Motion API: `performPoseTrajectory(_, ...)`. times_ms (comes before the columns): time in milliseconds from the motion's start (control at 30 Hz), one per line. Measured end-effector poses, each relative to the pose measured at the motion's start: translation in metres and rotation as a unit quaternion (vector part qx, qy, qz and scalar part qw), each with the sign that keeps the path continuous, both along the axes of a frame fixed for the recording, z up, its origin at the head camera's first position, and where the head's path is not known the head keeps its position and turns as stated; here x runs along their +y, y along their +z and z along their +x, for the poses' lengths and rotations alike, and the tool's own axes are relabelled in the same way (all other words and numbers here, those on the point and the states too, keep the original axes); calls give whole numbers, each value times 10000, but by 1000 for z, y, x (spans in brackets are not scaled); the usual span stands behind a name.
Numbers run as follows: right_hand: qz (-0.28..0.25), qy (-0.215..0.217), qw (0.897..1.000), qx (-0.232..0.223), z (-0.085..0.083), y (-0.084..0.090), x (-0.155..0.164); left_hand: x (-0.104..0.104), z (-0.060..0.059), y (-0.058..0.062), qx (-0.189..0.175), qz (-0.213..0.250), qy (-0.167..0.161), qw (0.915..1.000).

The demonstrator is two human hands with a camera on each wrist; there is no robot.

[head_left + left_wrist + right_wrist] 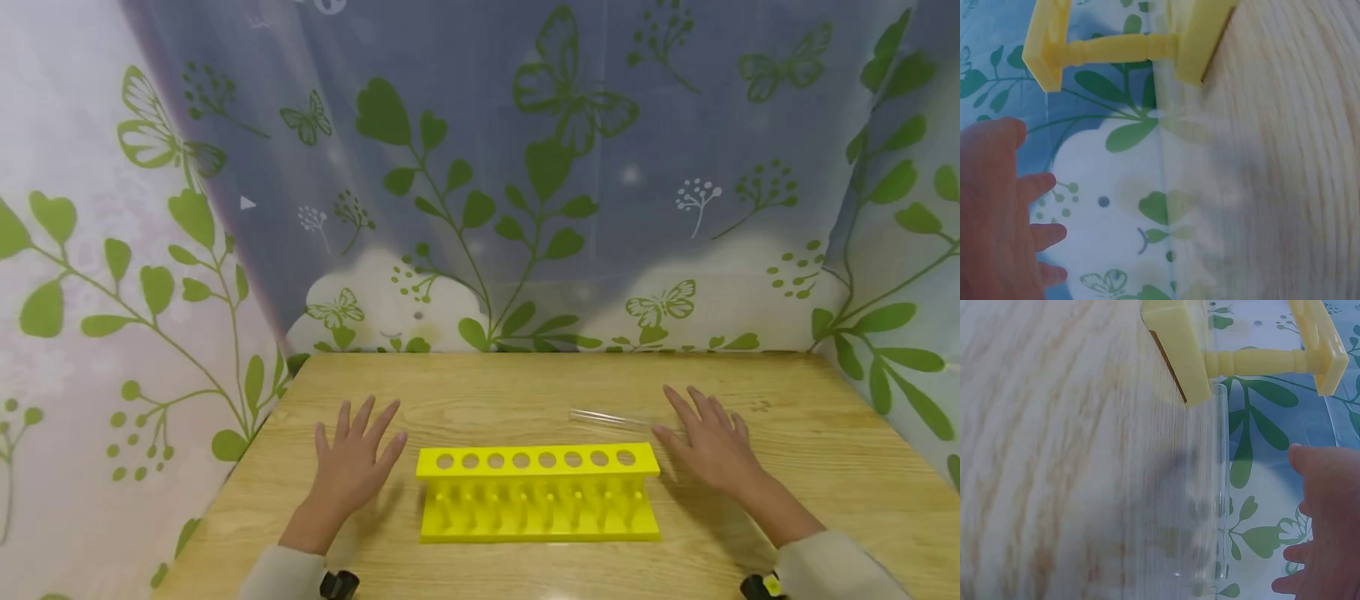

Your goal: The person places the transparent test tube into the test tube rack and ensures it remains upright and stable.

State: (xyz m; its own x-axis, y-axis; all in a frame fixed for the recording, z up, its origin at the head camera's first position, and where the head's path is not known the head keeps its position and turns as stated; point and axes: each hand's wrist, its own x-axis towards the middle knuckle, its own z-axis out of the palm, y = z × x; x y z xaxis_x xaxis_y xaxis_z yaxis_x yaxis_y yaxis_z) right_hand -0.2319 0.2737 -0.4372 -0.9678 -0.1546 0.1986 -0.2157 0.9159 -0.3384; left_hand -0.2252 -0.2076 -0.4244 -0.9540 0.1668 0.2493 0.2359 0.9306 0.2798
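A yellow test tube rack (pixel 538 533) stands on the wooden table, with a row of round holes along its top and a row of pegs below. Left of it, my left hand (pixel 351 467) is spread above the table, holding nothing. My right hand (pixel 712 446) hovers on the other side, fingers apart and also bare. Behind the rack's right half lies a clear glass test tube (pixel 607 418), its right end partly covered by my right hand in the head view. The right wrist view shows the tube (pixel 1221 481) lengthwise beyond the rack's end (pixel 1179 356).
The wooden tabletop (pixel 465 392) reaches back to a blue cloth curtain (pixel 480 167) printed with green leaves and butterflies. More patterned cloth hangs at the left (pixel 75 250) and right sides. A dark wrist camera (pixel 340 583) sits at my left cuff.
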Motion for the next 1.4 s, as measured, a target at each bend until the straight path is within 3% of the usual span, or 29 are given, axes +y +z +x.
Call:
performPoseTrajectory(400, -9, 88, 9999, 96, -2, 1, -7, 14, 7, 12, 72, 107, -129, 9998)
performPoseTrajectory(800, 99, 144, 9996, 204, -9, -4, -8, 33, 8, 12, 348, 212, -373, 9985)
performPoseTrajectory(1400, 68, 182, 9997, 171, -19, -5, -13, 51, 11, 12, 362, 313, -589, 9971)
